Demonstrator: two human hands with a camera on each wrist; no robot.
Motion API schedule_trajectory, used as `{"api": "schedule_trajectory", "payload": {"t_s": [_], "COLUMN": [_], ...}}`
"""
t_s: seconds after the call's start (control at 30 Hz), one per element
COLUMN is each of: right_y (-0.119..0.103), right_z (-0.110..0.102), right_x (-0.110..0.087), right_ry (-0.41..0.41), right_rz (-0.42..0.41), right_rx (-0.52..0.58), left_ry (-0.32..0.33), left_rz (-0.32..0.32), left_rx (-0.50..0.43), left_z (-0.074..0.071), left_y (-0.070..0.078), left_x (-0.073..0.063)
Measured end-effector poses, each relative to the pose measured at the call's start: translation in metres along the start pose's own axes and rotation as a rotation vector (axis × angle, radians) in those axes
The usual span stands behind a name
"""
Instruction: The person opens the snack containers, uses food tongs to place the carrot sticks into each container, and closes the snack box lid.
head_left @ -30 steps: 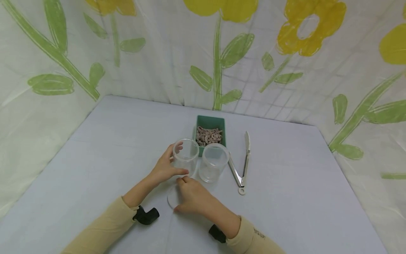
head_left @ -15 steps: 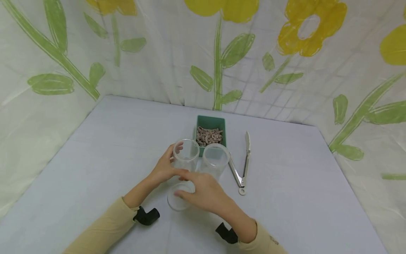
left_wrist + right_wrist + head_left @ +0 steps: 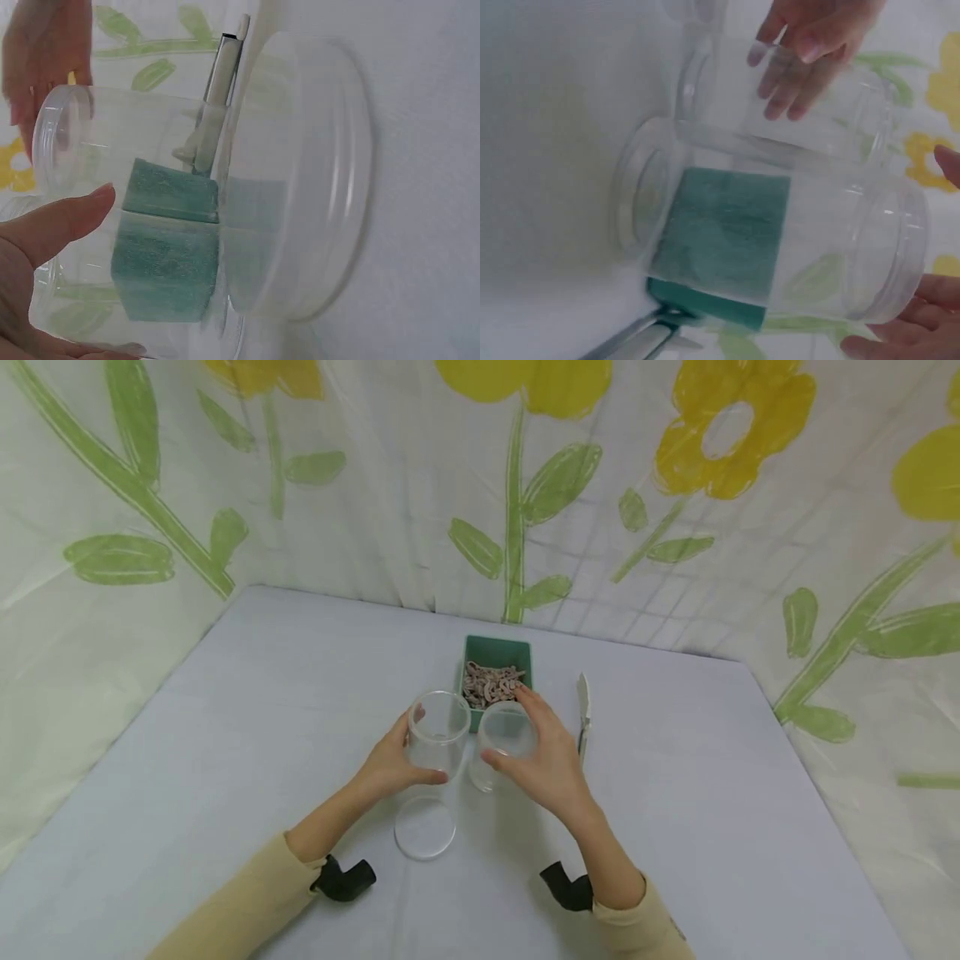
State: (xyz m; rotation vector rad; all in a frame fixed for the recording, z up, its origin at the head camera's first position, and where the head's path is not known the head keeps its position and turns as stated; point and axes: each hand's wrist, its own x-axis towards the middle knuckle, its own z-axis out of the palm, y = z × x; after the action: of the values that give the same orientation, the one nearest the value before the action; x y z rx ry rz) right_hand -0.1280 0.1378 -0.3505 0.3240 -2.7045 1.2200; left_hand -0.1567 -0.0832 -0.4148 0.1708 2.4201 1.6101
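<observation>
Two transparent jars stand upright side by side. My left hand (image 3: 390,762) grips the left jar (image 3: 438,756), thumb on its near side and fingers around the far side. My right hand (image 3: 551,762) is at the right jar (image 3: 489,772), its thumb in front and its fingers beyond the rim. In the right wrist view, that thumb (image 3: 949,163) stands apart from the jar wall, with the fingers (image 3: 915,330) near the rim. A round transparent lid (image 3: 424,829) lies flat on the table before the jars; it looms large in the left wrist view.
Just behind the jars sits a green box (image 3: 498,650) with brownish curled pieces (image 3: 487,683) in it. Metal tongs (image 3: 584,700) lie spread to the right, partly hidden by my right hand. A flower-painted curtain (image 3: 375,527) hangs behind the white table (image 3: 712,827).
My right hand has left the lid and moved up and right to the right jar. The lid stays on the table. My left hand keeps its place at the left jar.
</observation>
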Motion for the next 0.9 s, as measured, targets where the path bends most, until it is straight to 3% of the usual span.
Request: {"api": "schedule_trajectory", "payload": {"t_s": [0.13, 0.27, 0.53, 0.77, 0.9], "right_y": [0.011, 0.018, 0.022, 0.021, 0.021], "right_z": [0.001, 0.002, 0.000, -0.019, -0.033], "right_x": [-0.003, -0.003, -0.001, -0.005, -0.011], "right_ry": [-0.076, -0.076, -0.030, -0.016, -0.040], "right_rz": [0.076, 0.090, 0.080, 0.084, 0.013], "right_rx": [-0.004, 0.016, 0.088, 0.164, 0.187], "left_ry": [0.003, -0.004, 0.016, 0.057, 0.093], "left_rz": [-0.026, -0.011, 0.099, 0.199, 0.292], "left_rx": [0.015, 0.011, -0.002, -0.006, -0.008], "left_z": [-0.005, -0.013, -0.030, -0.047, -0.048], "left_y": [0.003, 0.007, 0.018, 0.034, 0.041], "left_x": [-0.005, -0.011, -0.024, -0.037, -0.046]}}
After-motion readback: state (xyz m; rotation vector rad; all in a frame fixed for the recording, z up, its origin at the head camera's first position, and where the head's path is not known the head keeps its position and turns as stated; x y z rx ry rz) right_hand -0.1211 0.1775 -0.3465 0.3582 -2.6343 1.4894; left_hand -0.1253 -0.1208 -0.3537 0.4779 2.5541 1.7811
